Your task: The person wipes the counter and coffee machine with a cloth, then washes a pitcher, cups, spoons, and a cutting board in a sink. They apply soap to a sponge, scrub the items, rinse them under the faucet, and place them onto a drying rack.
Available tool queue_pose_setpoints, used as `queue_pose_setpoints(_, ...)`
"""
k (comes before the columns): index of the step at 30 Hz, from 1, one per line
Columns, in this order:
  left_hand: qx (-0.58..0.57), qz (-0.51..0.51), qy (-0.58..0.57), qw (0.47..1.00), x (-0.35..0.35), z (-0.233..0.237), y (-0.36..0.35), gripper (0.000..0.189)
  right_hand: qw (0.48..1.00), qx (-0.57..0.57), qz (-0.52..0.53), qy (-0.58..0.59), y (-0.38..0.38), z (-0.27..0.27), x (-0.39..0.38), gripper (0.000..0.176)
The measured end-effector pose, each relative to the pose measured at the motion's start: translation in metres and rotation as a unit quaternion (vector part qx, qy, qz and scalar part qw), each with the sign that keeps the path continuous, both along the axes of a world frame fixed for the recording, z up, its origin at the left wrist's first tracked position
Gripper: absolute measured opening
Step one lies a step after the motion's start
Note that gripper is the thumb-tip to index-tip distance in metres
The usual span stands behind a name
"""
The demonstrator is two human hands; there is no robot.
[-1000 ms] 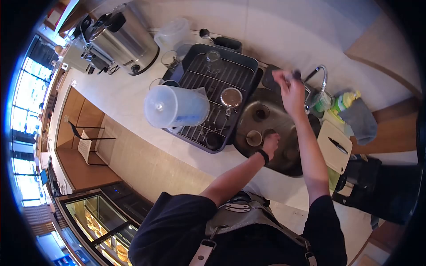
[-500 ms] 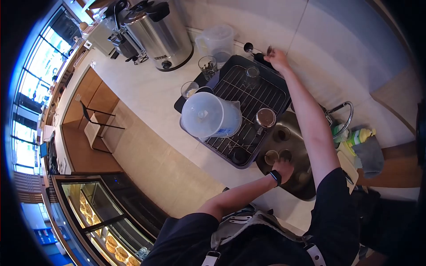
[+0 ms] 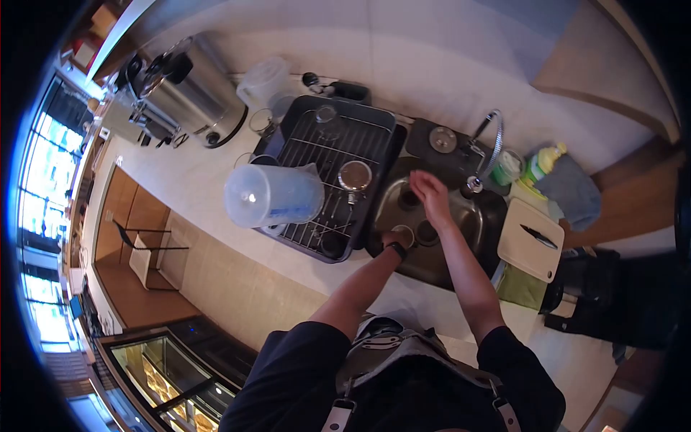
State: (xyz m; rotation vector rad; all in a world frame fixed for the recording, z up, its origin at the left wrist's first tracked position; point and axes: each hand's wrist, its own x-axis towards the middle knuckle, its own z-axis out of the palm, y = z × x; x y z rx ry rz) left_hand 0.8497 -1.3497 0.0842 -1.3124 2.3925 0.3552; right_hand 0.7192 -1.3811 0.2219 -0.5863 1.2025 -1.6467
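Note:
My left hand (image 3: 392, 238), with a dark band at the wrist, is low in the sink (image 3: 471, 230). Its fingers are closed round the side of a clear glass (image 3: 404, 235); the fingertips are partly hidden. Above the sink, my right hand (image 3: 430, 196) is held with its fingers stretched out and nothing in them. Beneath it and to its left a round dark vessel (image 3: 408, 199) shows in the basin. Another round cup (image 3: 427, 231) stands just right of the glass.
Left of the sink, a drying rack (image 3: 302, 147) bears a large translucent pitcher (image 3: 270, 196), a metal vessel (image 3: 355, 176) and an upturned glass (image 3: 327, 115). A tap (image 3: 497, 137) rises behind the basin. On the right, a knife (image 3: 538, 236) lies on a cutting board (image 3: 515, 248).
My right hand has come away from the dark holder by the wall and is now over the sink. My left hand stays low at the glass. The view has swung right.

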Motion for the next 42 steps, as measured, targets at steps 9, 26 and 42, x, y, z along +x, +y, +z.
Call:
queue_pose_setpoints(9, 0.001, -0.088, -0.040, 0.995, 0.014, 0.016, -0.018, 0.031, 0.906, 0.040, -0.202, -0.369, 0.089, -0.122, -0.098, 0.026)
queue_pose_setpoints(26, -0.055, -0.148, -0.001, 0.988, -0.013, 0.164, -0.025, 0.020, 0.968, 0.227, -0.033, -0.105, 0.089, -0.109, -0.063, 0.025)
queue_pose_setpoints(42, 0.439, 0.383, 0.468, 0.665, -0.070, 0.069, 0.001, 0.027, 0.937, 0.144, -0.054, -0.313, 0.086, -0.118, -0.085, 0.032)
